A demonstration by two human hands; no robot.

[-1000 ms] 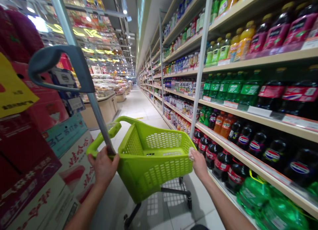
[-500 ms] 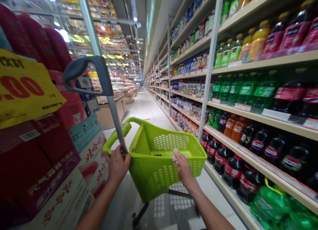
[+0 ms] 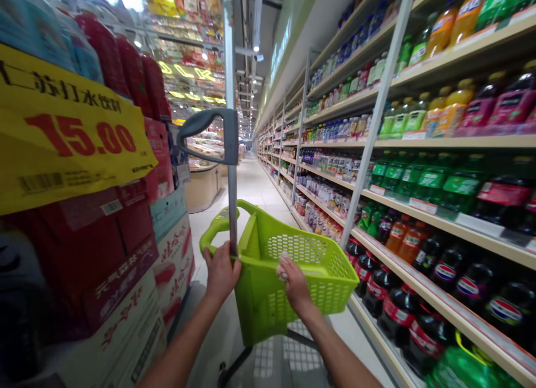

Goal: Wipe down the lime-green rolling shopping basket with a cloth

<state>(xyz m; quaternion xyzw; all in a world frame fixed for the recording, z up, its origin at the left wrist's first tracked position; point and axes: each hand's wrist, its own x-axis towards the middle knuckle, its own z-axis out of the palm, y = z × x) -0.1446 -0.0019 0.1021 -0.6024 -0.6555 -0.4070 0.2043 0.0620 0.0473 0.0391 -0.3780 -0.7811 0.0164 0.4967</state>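
My left hand (image 3: 220, 272) is clenched round the upright grey metal handle pole (image 3: 231, 209) at the near rim of the lime-green perforated plastic trolley basket (image 3: 335, 287); my right hand (image 3: 295, 284), pinching a small crumpled white wad (image 3: 282, 268), rests on that rim just beside, basket stretching straight ahead

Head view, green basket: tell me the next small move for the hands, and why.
Probably slide the right hand leftward along the near rim of the basket. It seems to press a white wad against that rim, as if wiping, while the left hand grips the pole at the rim's left end, which should steady the basket.
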